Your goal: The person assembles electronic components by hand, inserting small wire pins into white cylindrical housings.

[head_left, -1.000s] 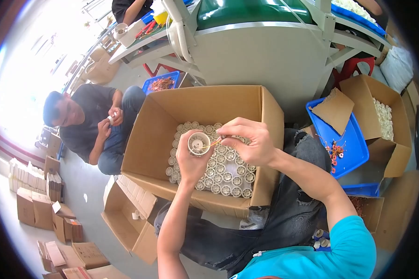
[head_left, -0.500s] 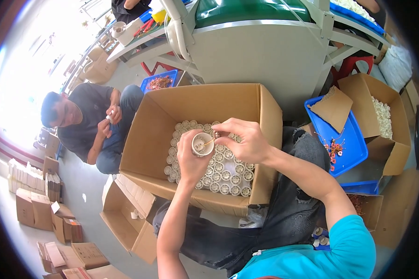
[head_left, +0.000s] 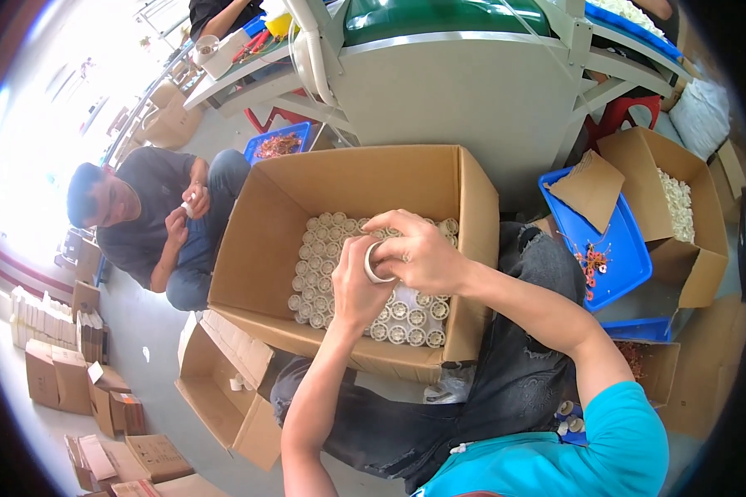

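My left hand (head_left: 352,286) is closed around a white plastic cup-shaped part (head_left: 370,263), its open mouth tilted toward my right hand (head_left: 427,255). The right fingers are bent together and reach into that mouth; whatever lies between their tips is hidden inside the cup. Both hands hover over a large open cardboard box (head_left: 352,174). Across its bottom stand rows of similar white round cups (head_left: 311,286), some of them covered from view by my hands.
A blue tray (head_left: 626,248) with small red wired parts and a cardboard flap lies at right, beside a box of white pieces (head_left: 678,207). A smaller open box (head_left: 215,393) sits front left. Another person (head_left: 153,215) works at left. A grey machine (head_left: 456,108) stands behind.
My right hand has moved left, bringing its fingers and the small metallic piece they held into the cup. The cup has turned from facing up to facing sideways.
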`<state>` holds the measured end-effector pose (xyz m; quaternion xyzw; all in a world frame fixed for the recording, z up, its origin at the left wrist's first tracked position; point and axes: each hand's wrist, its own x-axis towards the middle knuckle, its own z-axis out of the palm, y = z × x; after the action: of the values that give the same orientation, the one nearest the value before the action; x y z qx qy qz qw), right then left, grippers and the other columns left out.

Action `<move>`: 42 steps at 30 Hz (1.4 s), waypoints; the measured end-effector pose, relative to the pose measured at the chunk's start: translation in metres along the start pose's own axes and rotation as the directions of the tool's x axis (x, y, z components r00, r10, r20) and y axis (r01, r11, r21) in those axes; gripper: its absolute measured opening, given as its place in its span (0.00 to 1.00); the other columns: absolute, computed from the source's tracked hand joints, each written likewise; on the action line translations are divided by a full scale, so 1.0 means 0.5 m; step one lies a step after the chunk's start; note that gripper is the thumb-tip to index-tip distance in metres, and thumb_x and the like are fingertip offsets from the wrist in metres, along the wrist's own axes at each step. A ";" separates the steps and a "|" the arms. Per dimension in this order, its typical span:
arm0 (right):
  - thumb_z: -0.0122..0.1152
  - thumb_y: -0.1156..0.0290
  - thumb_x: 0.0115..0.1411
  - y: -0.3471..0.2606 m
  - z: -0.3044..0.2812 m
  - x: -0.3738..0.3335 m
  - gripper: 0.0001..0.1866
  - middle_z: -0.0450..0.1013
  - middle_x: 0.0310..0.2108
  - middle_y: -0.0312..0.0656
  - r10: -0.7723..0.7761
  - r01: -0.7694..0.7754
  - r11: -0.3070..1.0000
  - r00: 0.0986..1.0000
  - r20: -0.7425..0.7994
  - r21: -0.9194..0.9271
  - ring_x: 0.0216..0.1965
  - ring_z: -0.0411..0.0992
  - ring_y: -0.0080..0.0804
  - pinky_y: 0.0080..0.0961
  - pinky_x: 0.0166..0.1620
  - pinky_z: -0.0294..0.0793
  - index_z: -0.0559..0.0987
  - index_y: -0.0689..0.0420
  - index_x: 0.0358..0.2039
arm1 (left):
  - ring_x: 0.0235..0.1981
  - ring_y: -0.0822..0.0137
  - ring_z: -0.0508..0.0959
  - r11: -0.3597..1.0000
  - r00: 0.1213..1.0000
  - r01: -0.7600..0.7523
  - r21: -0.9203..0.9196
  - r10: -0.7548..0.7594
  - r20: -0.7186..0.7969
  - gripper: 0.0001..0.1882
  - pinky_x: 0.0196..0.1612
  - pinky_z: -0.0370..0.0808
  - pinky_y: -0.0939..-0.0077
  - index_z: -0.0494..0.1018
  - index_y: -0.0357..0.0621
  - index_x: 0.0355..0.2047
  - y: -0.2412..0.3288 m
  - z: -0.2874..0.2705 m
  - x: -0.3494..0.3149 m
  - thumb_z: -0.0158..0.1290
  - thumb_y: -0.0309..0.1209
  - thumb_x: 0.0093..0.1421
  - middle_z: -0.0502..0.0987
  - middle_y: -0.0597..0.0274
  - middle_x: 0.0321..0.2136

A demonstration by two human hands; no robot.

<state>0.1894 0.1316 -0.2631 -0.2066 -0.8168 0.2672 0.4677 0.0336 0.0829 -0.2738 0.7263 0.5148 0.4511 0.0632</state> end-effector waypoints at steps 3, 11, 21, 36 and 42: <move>0.69 0.76 0.44 -0.030 0.000 0.003 0.10 0.74 0.48 0.45 0.098 -0.099 0.995 0.993 -0.064 -0.016 0.48 0.73 0.43 0.36 0.48 0.73 0.84 0.59 0.30 | 0.36 0.51 0.79 0.999 0.999 -0.036 0.001 0.036 -0.032 0.28 0.35 0.79 0.63 0.68 0.43 0.44 0.005 -0.007 0.001 0.65 0.21 0.42 0.75 0.52 0.39; 0.69 0.76 0.46 -0.032 -0.009 -0.002 0.10 0.74 0.49 0.47 0.173 -0.174 0.984 0.985 0.007 0.045 0.49 0.73 0.43 0.35 0.50 0.74 0.85 0.59 0.32 | 0.36 0.52 0.79 0.997 0.998 -0.068 -0.025 0.067 -0.020 0.26 0.35 0.79 0.64 0.68 0.43 0.43 0.001 -0.003 0.003 0.66 0.21 0.44 0.75 0.53 0.39; 0.67 0.81 0.47 -0.025 0.010 -0.004 0.10 0.75 0.47 0.46 0.184 -0.175 0.978 0.980 -0.075 0.109 0.46 0.75 0.42 0.34 0.45 0.77 0.85 0.60 0.33 | 0.33 0.52 0.80 0.998 0.998 -0.062 0.005 0.062 -0.009 0.23 0.32 0.78 0.64 0.69 0.42 0.42 -0.001 0.002 0.015 0.64 0.21 0.45 0.75 0.53 0.37; 0.65 0.81 0.47 -0.021 0.005 -0.008 0.10 0.76 0.46 0.46 0.202 -0.193 0.970 0.978 -0.054 0.145 0.46 0.75 0.43 0.36 0.47 0.75 0.85 0.60 0.32 | 0.31 0.60 0.78 0.998 0.997 -0.058 0.015 0.059 -0.046 0.22 0.34 0.76 0.72 0.70 0.38 0.40 0.003 0.014 0.006 0.64 0.18 0.44 0.76 0.52 0.35; 0.64 0.79 0.47 -0.009 0.033 0.000 0.08 0.77 0.44 0.46 0.224 -0.219 0.957 0.974 -0.006 0.189 0.45 0.75 0.43 0.35 0.49 0.74 0.85 0.60 0.30 | 0.33 0.53 0.80 1.000 0.999 -0.001 0.029 0.002 -0.039 0.24 0.32 0.78 0.65 0.71 0.43 0.41 -0.016 0.002 -0.007 0.65 0.20 0.43 0.76 0.53 0.36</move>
<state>0.1746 0.1241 -0.2674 -0.2556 -0.7532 0.3906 0.4634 0.0284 0.0843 -0.2809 0.7187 0.5217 0.4578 0.0424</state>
